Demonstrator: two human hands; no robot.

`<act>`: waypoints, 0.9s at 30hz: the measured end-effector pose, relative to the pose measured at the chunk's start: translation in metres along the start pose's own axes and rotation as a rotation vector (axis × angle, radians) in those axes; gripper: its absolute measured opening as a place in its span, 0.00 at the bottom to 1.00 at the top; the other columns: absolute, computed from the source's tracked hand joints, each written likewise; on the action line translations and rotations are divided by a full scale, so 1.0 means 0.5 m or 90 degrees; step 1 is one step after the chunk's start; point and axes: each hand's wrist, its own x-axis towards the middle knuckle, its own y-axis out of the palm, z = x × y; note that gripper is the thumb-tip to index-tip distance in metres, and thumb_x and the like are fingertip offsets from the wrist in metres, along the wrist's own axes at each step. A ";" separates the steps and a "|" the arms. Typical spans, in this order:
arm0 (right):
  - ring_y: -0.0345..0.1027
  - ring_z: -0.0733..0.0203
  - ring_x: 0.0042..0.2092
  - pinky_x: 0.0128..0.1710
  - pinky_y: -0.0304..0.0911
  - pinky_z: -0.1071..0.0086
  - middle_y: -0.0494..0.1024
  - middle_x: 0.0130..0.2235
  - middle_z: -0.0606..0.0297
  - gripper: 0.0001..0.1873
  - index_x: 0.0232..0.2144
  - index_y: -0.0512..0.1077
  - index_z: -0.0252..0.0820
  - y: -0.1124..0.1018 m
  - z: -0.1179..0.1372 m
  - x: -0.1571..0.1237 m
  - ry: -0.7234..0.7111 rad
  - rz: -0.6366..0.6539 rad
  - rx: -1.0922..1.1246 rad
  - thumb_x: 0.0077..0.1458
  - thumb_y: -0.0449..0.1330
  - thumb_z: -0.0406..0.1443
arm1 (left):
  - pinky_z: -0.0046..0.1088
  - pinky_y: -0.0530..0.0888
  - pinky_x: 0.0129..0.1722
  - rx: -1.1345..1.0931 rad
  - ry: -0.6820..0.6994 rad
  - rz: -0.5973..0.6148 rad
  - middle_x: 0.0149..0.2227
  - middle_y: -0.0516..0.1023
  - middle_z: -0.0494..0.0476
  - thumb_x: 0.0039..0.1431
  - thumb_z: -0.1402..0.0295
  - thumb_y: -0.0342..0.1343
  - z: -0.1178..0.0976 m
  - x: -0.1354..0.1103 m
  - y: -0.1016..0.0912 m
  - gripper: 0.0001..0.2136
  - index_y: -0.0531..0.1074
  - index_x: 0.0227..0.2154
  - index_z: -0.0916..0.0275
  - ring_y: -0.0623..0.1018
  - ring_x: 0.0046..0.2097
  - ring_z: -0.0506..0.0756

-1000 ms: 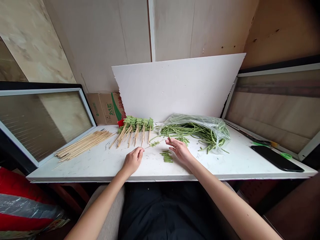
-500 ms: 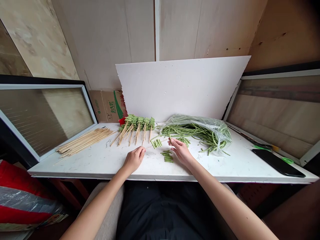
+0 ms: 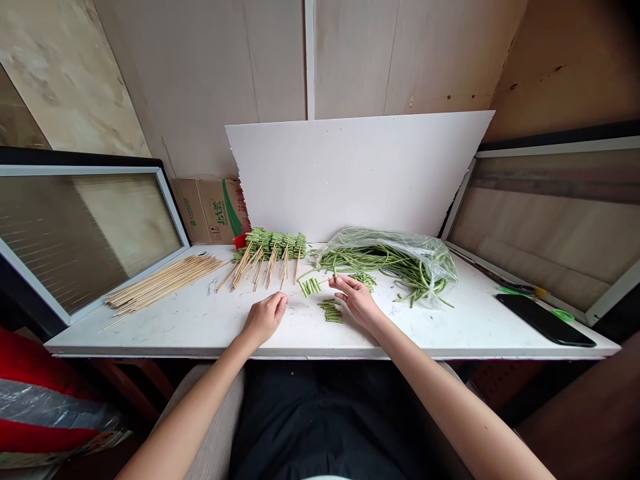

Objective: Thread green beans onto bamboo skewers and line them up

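My left hand (image 3: 265, 317) is closed around the lower end of a thin bamboo skewer (image 3: 294, 294). Several short pieces of green long bean (image 3: 309, 287) sit side by side on the skewer, between my two hands. At its far end, the fingertips of my right hand (image 3: 357, 298) pinch a short bean piece (image 3: 335, 272); whether the tip has pierced it is too small to tell. Below the skewer, close to my right hand, lies a row of cut bean pieces (image 3: 331, 311). Another small heap of cut pieces (image 3: 363, 280) is partly hidden behind that hand.
Finished bean skewers (image 3: 273, 244) are stacked at the back, sticks toward me. Bare skewers (image 3: 165, 283) lie left on the white table (image 3: 200, 337). A clear plastic bag (image 3: 400, 241) of long beans stands back right. A black phone (image 3: 545, 320) lies near the right edge.
The view has shifted slightly, so everything appears a little further left. Both hands keep nearly the same hold on the skewer and the bean piece.
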 end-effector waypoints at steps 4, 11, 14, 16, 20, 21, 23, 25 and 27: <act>0.75 0.48 0.55 0.48 0.69 0.61 0.84 0.47 0.58 0.21 0.41 0.83 0.50 -0.001 -0.002 0.002 0.000 -0.001 0.011 0.47 0.77 0.49 | 0.29 0.65 0.33 0.004 0.001 0.002 0.34 0.80 0.54 0.75 0.60 0.42 0.001 0.000 0.001 0.14 0.72 0.39 0.56 0.78 0.32 0.56; 0.74 0.46 0.57 0.49 0.70 0.59 0.84 0.47 0.58 0.20 0.41 0.83 0.50 -0.001 0.001 -0.002 -0.004 0.008 0.007 0.47 0.76 0.49 | 0.29 0.65 0.32 0.010 -0.005 0.005 0.33 0.80 0.54 0.75 0.60 0.42 -0.001 0.001 0.000 0.14 0.72 0.38 0.55 0.78 0.32 0.56; 0.74 0.45 0.57 0.49 0.70 0.60 0.84 0.47 0.58 0.20 0.41 0.82 0.50 0.001 0.003 -0.003 -0.003 0.005 -0.002 0.48 0.76 0.50 | 0.29 0.65 0.32 0.008 -0.002 0.005 0.32 0.80 0.54 0.75 0.60 0.42 0.000 0.001 0.001 0.15 0.72 0.39 0.55 0.77 0.32 0.56; 0.73 0.45 0.57 0.48 0.70 0.60 0.84 0.47 0.57 0.20 0.41 0.83 0.49 0.002 0.004 -0.004 -0.002 0.004 -0.006 0.48 0.76 0.50 | 0.29 0.65 0.32 0.007 0.000 0.005 0.32 0.80 0.54 0.75 0.60 0.42 0.002 0.001 0.001 0.15 0.72 0.39 0.55 0.77 0.32 0.56; 0.74 0.46 0.56 0.48 0.70 0.61 0.84 0.47 0.57 0.20 0.41 0.83 0.49 0.003 0.004 -0.004 -0.003 0.011 -0.003 0.48 0.76 0.50 | 0.29 0.64 0.32 0.005 0.000 0.005 0.33 0.80 0.54 0.75 0.61 0.43 0.004 0.001 0.002 0.14 0.72 0.38 0.56 0.77 0.32 0.56; 0.74 0.46 0.56 0.49 0.70 0.60 0.84 0.48 0.58 0.19 0.40 0.83 0.49 0.003 0.004 -0.004 -0.004 0.014 -0.003 0.49 0.76 0.49 | 0.29 0.64 0.32 0.005 0.000 0.006 0.33 0.80 0.54 0.75 0.61 0.43 0.004 0.000 0.002 0.14 0.72 0.38 0.56 0.77 0.32 0.56; 0.74 0.46 0.56 0.49 0.69 0.60 0.84 0.48 0.58 0.19 0.40 0.83 0.49 0.003 0.005 -0.005 -0.003 0.017 -0.007 0.49 0.75 0.50 | 0.29 0.65 0.32 0.005 -0.001 0.007 0.33 0.80 0.54 0.75 0.61 0.43 0.004 0.000 0.003 0.14 0.72 0.38 0.56 0.77 0.32 0.56; 0.74 0.46 0.56 0.49 0.69 0.60 0.84 0.48 0.58 0.19 0.40 0.83 0.50 0.004 0.006 -0.006 -0.003 0.016 -0.006 0.48 0.76 0.50 | 0.29 0.65 0.32 0.006 -0.002 0.008 0.32 0.80 0.54 0.75 0.60 0.43 0.005 0.000 0.003 0.14 0.72 0.38 0.56 0.77 0.32 0.56; 0.75 0.47 0.55 0.49 0.69 0.59 0.84 0.47 0.58 0.20 0.41 0.82 0.50 0.005 0.006 -0.007 -0.005 0.013 -0.001 0.48 0.76 0.50 | 0.29 0.65 0.32 0.009 -0.002 0.008 0.32 0.79 0.54 0.75 0.60 0.43 0.005 0.000 0.004 0.14 0.72 0.38 0.56 0.77 0.32 0.56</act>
